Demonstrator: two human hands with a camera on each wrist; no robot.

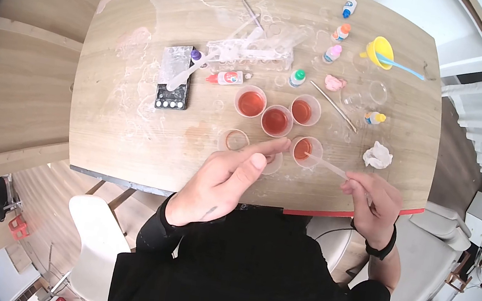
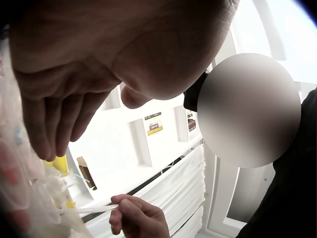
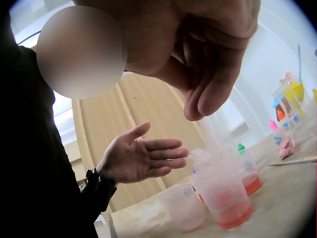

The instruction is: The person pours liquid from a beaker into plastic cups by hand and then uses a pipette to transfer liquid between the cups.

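Several clear cups of orange-red liquid [image 1: 276, 120] stand on the wooden table [image 1: 131, 134]. My right hand [image 1: 366, 191] pinches a clear plastic pipette [image 1: 327, 165], and its tip dips into the nearest filled cup [image 1: 306, 151]. My left hand [image 1: 259, 156] is open with straight fingers, hovering over a small clear cup [image 1: 273, 166] just left of that one; contact with it cannot be told. In the right wrist view the left hand [image 3: 143, 158] is flat and holds nothing, beside the filled cup [image 3: 225, 198]. The left wrist view shows the right hand [image 2: 138, 218] gripping the pipette [image 2: 94, 209].
A nearly empty cup [image 1: 234, 141] stands to the left. Small dropper bottles [image 1: 341, 32], a yellow funnel [image 1: 380, 50], a pink lump [image 1: 334, 83], a clear rack [image 1: 249, 52], a black tray [image 1: 174, 78] and a crumpled tissue [image 1: 377, 155] lie further back. A white chair [image 1: 93, 240] stands below the table edge.
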